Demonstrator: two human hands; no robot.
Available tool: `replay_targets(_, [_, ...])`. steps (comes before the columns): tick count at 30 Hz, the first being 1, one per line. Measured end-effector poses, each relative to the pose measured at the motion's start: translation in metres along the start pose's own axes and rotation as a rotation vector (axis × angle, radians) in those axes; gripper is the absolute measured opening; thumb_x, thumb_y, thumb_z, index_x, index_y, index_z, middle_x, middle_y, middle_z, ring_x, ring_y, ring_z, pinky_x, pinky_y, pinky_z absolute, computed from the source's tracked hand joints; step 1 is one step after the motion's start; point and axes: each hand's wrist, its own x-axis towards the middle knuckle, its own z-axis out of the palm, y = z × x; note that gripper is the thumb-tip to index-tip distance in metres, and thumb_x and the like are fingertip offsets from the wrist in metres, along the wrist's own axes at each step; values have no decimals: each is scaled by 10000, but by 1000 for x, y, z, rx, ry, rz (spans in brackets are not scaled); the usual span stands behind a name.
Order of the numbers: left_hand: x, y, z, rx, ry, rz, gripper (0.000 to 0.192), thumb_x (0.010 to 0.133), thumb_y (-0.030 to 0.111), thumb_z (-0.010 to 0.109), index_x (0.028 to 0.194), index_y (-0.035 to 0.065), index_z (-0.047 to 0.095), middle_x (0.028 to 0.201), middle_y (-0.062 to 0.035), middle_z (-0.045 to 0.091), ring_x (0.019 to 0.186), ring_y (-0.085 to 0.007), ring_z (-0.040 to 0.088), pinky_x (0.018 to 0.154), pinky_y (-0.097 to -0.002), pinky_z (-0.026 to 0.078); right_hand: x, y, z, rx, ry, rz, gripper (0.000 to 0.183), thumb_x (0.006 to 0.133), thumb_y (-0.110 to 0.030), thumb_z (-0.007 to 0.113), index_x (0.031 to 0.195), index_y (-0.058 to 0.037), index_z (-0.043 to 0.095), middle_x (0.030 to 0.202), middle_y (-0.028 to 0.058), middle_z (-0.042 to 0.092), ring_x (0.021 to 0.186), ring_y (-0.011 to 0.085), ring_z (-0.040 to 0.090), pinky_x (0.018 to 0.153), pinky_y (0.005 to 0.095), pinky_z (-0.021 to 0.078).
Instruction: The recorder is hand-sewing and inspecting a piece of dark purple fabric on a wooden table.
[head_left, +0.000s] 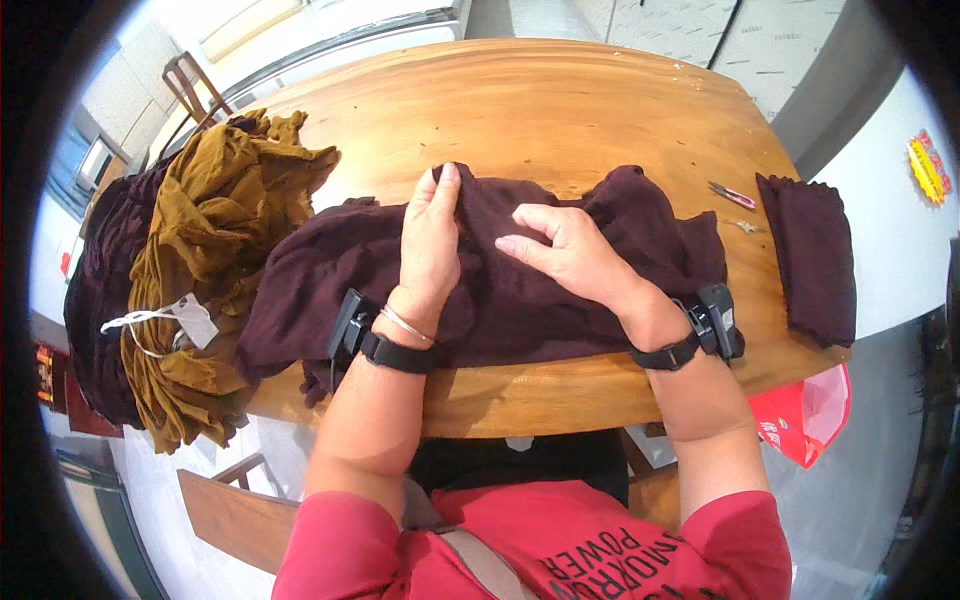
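A dark maroon cloth (495, 300) lies loosely bunched on the wooden table before me. My left hand (433, 232) pinches a raised edge of it between thumb and fingers. Just to the right, my right hand (570, 251) hovers over or rests lightly on the cloth, thumb and forefinger apart, with nothing between them. At the right table edge lies a folded dark maroon cloth (814, 262). Between the two cloths are small thread snips (732, 195) with pink on the handle, and a little scrap of thread or lint (748, 227).
A heap of mustard-coloured cloth (202, 225) with a white tag (196, 321) and a dark cloth pile (112, 277) stand at the left. The wooden table (525, 97) has small bits on it. A red bag (806, 420) is below the right edge; a wooden chair (240, 521) is at lower left.
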Motion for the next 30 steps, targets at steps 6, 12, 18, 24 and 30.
replay_targets(6, [-4,7,2,156,-153,-180,165,979,246,526,1005,102,603,893,66,593,767,-19,523,671,-188,426,0,7,-2,74,224,-22,224,871,-176,655,838,11,536,708,133,489,663,121,419,620,306,424])
replay_targets(12, [-8,3,1,127,-422,-271,119,964,189,557,973,85,615,927,80,571,865,-15,502,775,-188,416,7,27,-9,166,471,9,225,915,-195,614,892,21,560,744,72,561,723,90,461,651,280,435])
replay_targets(18, [0,-5,-1,136,-303,41,101,963,154,551,923,78,604,875,81,566,829,-7,497,744,-182,416,-3,-2,2,514,62,170,376,868,-242,687,1129,12,592,1028,39,642,945,107,554,848,275,464])
replay_targets(24, [7,6,-12,159,-227,-9,140,973,182,535,916,82,614,823,81,568,749,-18,508,684,-179,424,-5,-11,-7,536,-182,284,339,881,-185,666,1159,-1,603,1043,11,643,931,81,557,855,261,460])
replay_targets(30, [-5,14,0,105,-433,-195,156,963,188,556,985,53,633,938,56,604,876,-26,518,800,-196,418,-7,-8,-14,683,38,256,311,906,-177,630,1168,-10,602,1040,13,647,935,98,582,841,256,472])
